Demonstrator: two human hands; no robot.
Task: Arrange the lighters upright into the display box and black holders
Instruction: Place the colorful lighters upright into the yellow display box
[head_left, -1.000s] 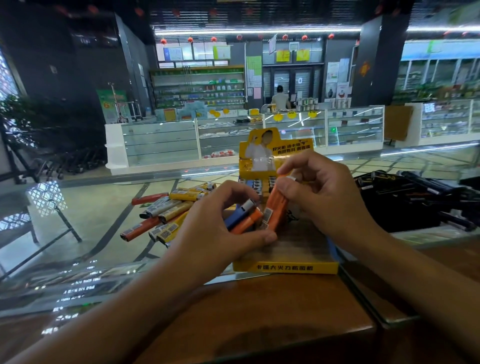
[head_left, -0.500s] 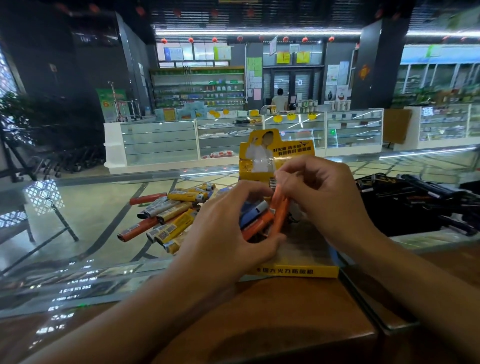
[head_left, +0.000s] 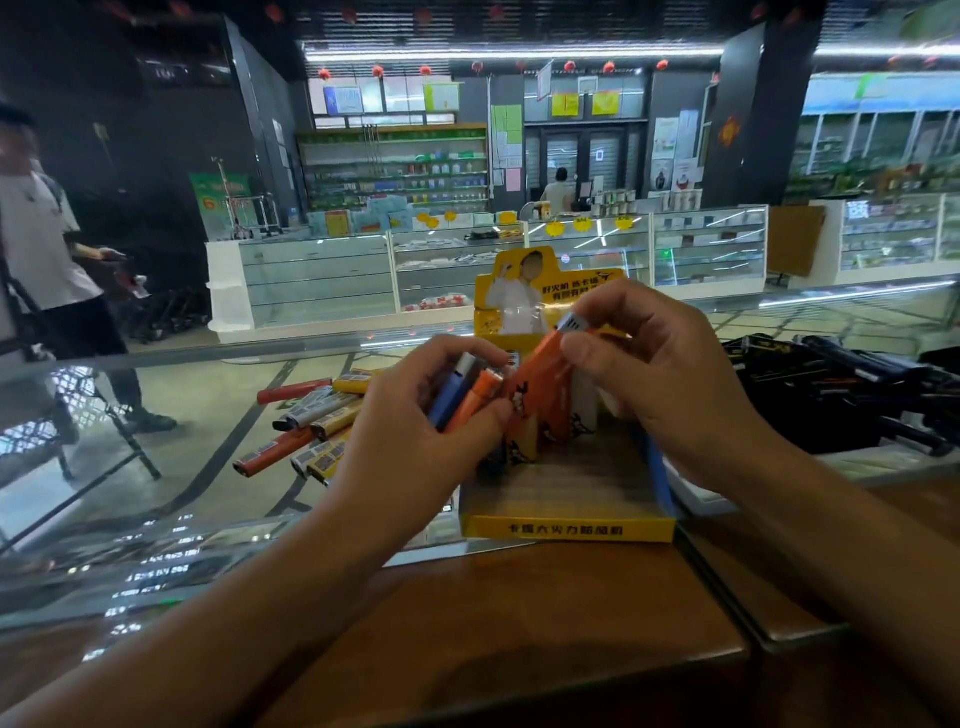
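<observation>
Over the yellow box (head_left: 566, 527), the right hand (head_left: 660, 374) is pinching an orange lighter (head_left: 540, 374); the left hand (head_left: 415, 441) is gripping two lighters (head_left: 462, 397).

Views: one, the head camera; nothing shared with a second view.
Position: worn on the person's head, above the near edge of the wooden counter (head_left: 519, 623).
Facing: forward and down, across the counter to the shop floor and far glass cases (head_left: 322, 280).
Nearness: close; both forearms enter from the bottom corners.
Lens: wide, edges bent.
</observation>
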